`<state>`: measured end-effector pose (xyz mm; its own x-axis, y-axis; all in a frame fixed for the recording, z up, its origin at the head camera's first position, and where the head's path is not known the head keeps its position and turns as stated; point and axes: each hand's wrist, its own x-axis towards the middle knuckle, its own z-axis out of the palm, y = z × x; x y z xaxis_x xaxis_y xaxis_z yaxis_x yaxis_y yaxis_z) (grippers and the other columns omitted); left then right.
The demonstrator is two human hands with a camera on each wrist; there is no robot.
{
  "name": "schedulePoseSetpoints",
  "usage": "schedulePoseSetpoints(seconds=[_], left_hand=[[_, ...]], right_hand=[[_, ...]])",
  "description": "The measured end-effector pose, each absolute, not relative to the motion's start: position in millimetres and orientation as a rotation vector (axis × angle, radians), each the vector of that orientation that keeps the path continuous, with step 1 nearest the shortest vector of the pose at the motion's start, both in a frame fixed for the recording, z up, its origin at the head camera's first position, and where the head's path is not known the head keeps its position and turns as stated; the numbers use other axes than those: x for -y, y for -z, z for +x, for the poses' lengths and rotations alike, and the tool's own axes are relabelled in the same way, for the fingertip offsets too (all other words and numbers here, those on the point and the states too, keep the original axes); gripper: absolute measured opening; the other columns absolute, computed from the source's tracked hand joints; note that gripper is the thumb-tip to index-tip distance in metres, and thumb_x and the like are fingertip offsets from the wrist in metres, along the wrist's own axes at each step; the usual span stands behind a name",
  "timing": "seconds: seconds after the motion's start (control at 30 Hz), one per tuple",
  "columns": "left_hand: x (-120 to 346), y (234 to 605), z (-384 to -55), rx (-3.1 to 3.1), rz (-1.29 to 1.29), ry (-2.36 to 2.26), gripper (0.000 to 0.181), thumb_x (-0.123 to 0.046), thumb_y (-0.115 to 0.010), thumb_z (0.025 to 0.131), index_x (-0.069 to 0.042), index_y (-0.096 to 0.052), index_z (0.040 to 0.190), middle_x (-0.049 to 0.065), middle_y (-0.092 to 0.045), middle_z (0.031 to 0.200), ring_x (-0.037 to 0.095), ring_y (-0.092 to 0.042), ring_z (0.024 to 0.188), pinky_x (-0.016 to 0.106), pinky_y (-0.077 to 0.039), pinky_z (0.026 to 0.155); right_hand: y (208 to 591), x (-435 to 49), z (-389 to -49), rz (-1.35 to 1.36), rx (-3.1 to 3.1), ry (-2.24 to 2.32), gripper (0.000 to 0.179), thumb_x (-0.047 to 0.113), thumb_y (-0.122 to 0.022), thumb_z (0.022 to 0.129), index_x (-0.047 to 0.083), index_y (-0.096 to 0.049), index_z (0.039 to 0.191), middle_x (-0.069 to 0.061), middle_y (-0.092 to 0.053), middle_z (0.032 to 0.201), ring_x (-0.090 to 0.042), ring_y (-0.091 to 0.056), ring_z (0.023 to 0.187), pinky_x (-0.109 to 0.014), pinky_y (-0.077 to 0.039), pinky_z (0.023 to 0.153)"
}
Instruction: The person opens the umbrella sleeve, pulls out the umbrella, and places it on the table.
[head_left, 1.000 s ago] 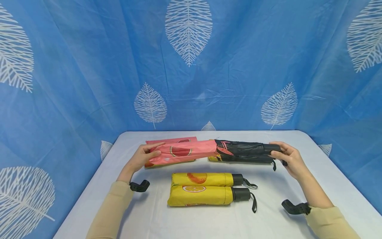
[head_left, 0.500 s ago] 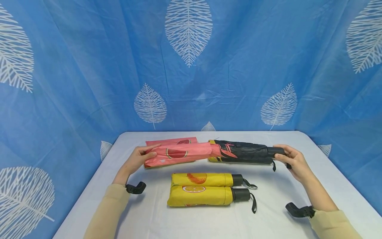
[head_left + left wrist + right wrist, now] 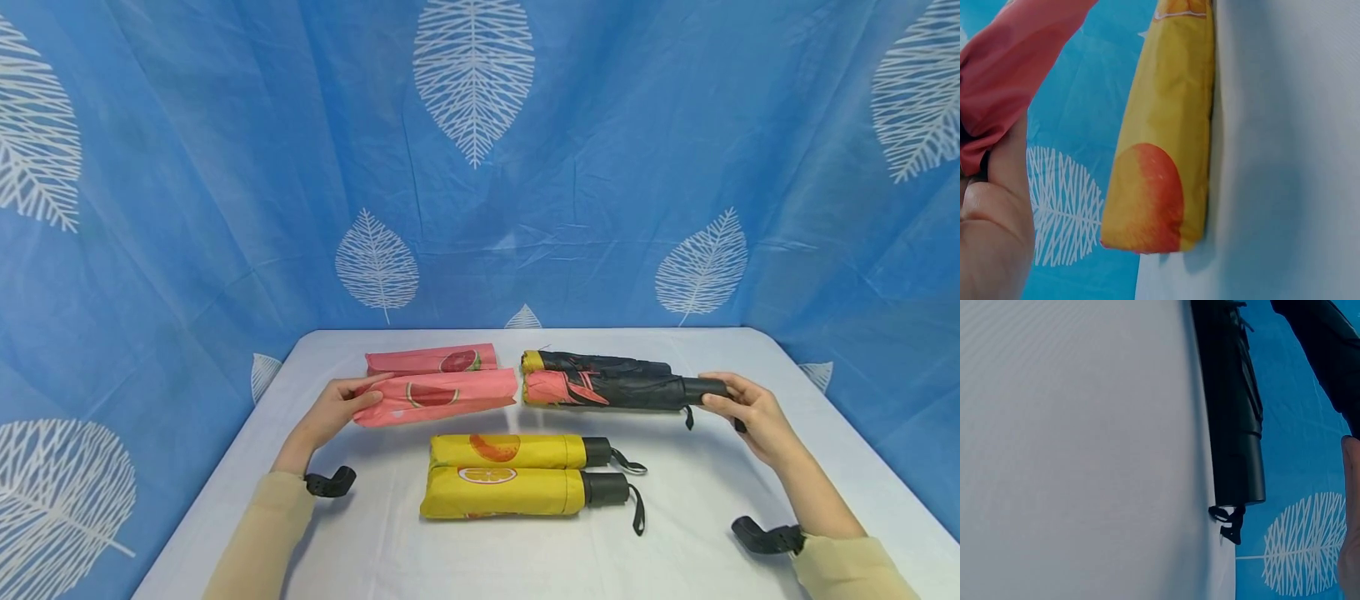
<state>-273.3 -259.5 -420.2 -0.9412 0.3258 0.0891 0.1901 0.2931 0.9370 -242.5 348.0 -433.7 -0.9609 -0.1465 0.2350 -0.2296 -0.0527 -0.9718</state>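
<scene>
Sleeve and umbrella are hanging just apart, end to end, above the far half of the table. My left hand is pinching the pink sleeve's left end; its cloth is probably feeling light, limp and slippery. My right hand is gripping the umbrella's black handle, likely the stiffest, surest hold.

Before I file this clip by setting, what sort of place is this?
Probably a staged tabletop recording area: blue leaf-print backdrop, white table, and black wrist-worn devices.
</scene>
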Motion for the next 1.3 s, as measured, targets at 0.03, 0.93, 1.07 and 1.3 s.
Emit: schedulePoseSetpoints(seconds=[0.03,0.93,1.07,1.3], left_hand=[[261,422,-273,-2.426,0.479,-1.733,0.041,-0.019,-0.059,0.095,-0.005,-0.054,0.133,0.003,-0.056,0.071,0.014,-0.049,0.069,0.024,-0.041,0.060],[277,453,-269,-2.341,0.372,-1.743,0.048,-0.025,-0.063,0.092,-0.004,-0.053,0.133,0.015,-0.044,0.141,0.028,-0.037,0.127,0.024,-0.045,0.086],[278,455,-269,-2.385,0.392,-1.720,0.047,-0.025,-0.063,0.092,-0.005,-0.054,0.133,0.013,-0.046,0.140,0.032,-0.029,0.134,0.023,-0.040,0.092],[279,458,-271,-2.456,0.404,-1.713,0.044,-0.024,-0.065,0.091,-0.006,-0.058,0.130,0.012,-0.051,0.136,0.024,-0.040,0.124,0.026,-0.042,0.088]], right_hand=[[435,-349,-243,0.420,2.126,-2.200,0.033,-0.008,-0.054,0.092,0.012,-0.064,0.115,0.005,-0.066,0.101,-0.009,-0.065,0.089,-0.016,-0.048,0.079],[456,-352,-248,0.347,2.386,-2.029,0.029,0.000,-0.059,0.092,0.020,-0.065,0.113,0.007,-0.066,0.097,-0.008,-0.063,0.086,-0.022,-0.051,0.076],[458,-352,-247,0.344,2.441,-1.996,0.027,0.003,-0.059,0.092,0.017,-0.063,0.115,0.008,-0.065,0.098,-0.009,-0.062,0.088,-0.022,-0.051,0.077],[455,-357,-248,0.233,2.642,-1.771,0.033,0.018,-0.067,0.089,0.010,-0.060,0.121,0.014,-0.064,0.101,-0.005,-0.059,0.090,-0.027,-0.049,0.076]])
